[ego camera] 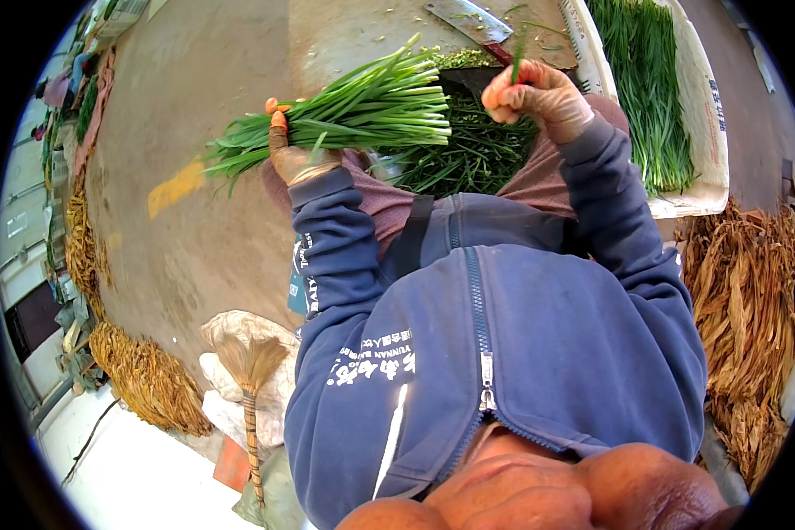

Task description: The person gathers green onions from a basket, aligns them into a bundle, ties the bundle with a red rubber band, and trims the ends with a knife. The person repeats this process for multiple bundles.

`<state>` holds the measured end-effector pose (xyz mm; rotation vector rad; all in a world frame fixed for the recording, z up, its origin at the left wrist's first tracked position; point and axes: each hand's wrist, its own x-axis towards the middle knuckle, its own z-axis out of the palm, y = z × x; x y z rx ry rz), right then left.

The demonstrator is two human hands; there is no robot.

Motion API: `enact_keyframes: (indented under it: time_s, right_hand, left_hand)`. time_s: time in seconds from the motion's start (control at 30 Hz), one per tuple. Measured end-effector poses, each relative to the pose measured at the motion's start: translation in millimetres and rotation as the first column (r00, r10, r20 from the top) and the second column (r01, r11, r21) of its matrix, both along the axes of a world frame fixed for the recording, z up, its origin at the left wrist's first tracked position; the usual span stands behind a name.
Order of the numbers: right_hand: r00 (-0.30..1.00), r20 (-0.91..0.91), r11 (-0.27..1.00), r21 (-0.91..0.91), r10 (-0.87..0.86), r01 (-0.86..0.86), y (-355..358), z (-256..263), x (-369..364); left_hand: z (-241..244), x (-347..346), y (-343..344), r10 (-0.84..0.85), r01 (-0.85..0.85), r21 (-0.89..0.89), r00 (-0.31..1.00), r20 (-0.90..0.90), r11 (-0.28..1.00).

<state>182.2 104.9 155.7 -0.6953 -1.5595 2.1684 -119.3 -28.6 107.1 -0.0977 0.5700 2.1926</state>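
My left hand (303,161) grips a thick bunch of Chinese chives (384,99), held sideways with the pale cut stems pointing right and the leaf tips left. To the right of the stem ends, my right hand (543,98) pinches a short green leaf piece (519,58) between thumb and fingers. Between my knees, below both hands, lies a heap of loose green leaves (460,152); what holds it is mostly hidden. A cleaver (467,20) rests beyond my right hand, its dark red handle partly behind the fingers.
The cleaver lies on a board (364,23) scattered with chopped stem bits (460,59). At right stands a white foam box (712,139) of long chives (642,86). Dried brown leaves (748,318) are piled beside me. A broom (250,397) leans against pale sacks (225,377) behind left.
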Motion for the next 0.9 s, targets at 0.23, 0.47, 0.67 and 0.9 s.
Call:
enact_keyframes:
  time_s: [0.23,0.47,0.67,0.9]
  right_hand:
    - [0.834,0.499,0.737,0.651,-0.236,-0.181,-13,9,-9]
    - [0.899,0.218,0.190,0.969,-0.378,-0.156,-29,0,-55]
    - [0.886,0.126,0.030,0.992,-0.445,-0.126,-41,-5,-63]
    - [0.846,0.203,0.321,0.946,-0.494,-0.039,-12,-13,-24]
  left_hand:
    - [2,3,-4,0.005,-0.004,0.014,0.997,-0.080,1.000]
    - [5,14,3,-0.013,0.017,0.037,0.994,-0.105,0.999]
    - [4,18,2,-0.089,0.096,0.077,0.993,-0.083,0.992]
    - [8,18,2,0.035,-0.035,0.004,0.998,-0.058,0.999]
